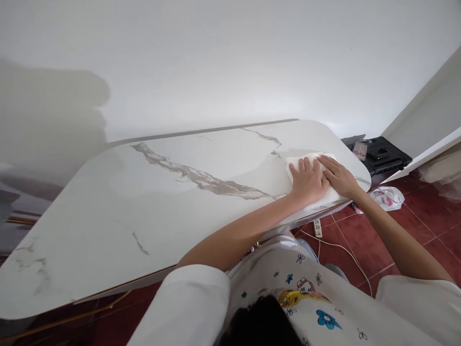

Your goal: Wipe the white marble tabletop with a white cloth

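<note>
A white cloth or paper towel (294, 166) lies on the right part of a white marble-patterned tabletop (162, 202). My left hand (308, 180) rests flat on it, fingers spread and pointing away from me. Just to its right, my right hand (338, 177) also presses on the cloth, its fingers extended and angled left. The two hands touch or nearly touch. Neither hand is wrapped around anything.
A white wall (216, 62) stands behind the table. Right of the table are a black case (385, 154) and, on the red tiled floor (421, 221), a plastic bag (391, 198). A power strip (317, 228) with a white cable lies below the front edge.
</note>
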